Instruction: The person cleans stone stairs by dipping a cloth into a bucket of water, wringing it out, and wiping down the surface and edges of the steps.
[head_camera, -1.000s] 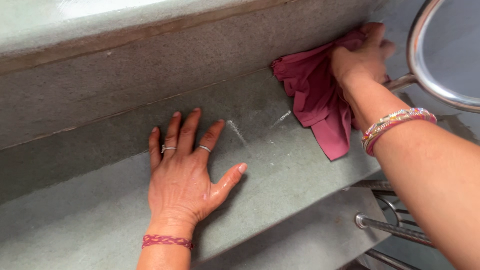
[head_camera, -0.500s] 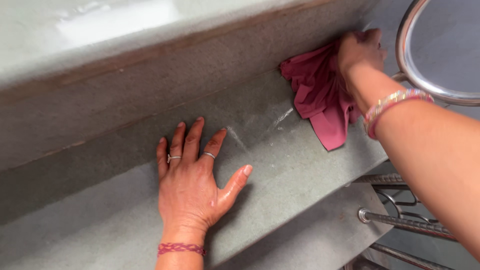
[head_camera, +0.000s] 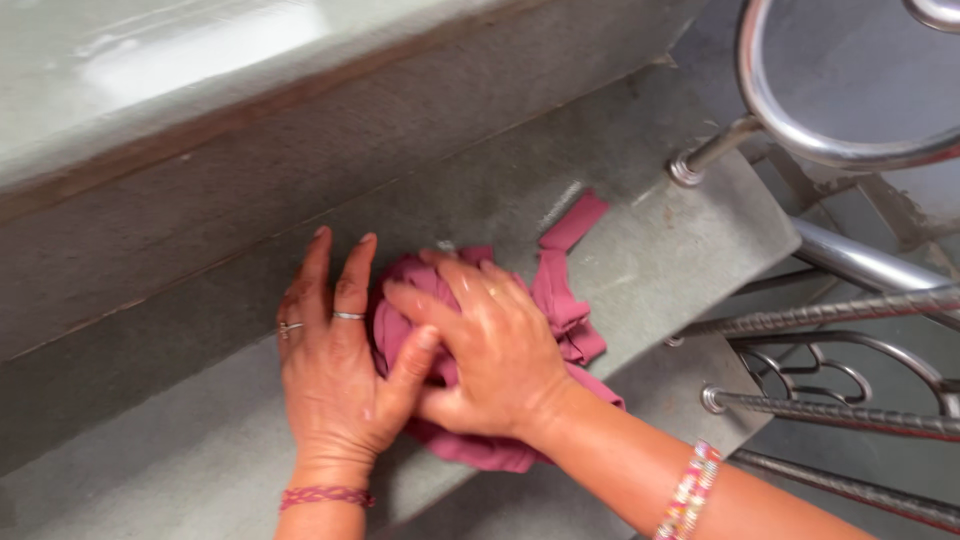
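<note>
A crumpled pink cloth (head_camera: 565, 310) lies bunched on a grey stone stair step (head_camera: 640, 250). My right hand (head_camera: 490, 350) presses down on top of the cloth, fingers curled over it. My left hand (head_camera: 330, 370) rests flat on the step just left of the cloth, its thumb touching the cloth and tucked under my right hand. Rings show on my left fingers, and both wrists wear bracelets. One strip of the cloth sticks out towards the upper right.
The riser of the step above (head_camera: 300, 160) rises behind my hands. A shiny metal railing (head_camera: 800, 140) with curved bars and ribbed rods (head_camera: 830, 410) stands at the right, bolted to the step's end. The step's front edge drops off below my wrists.
My right hand has dragged the cloth from the far right end of the step leftwards to my left hand. The cloth is now bunched between both hands.
</note>
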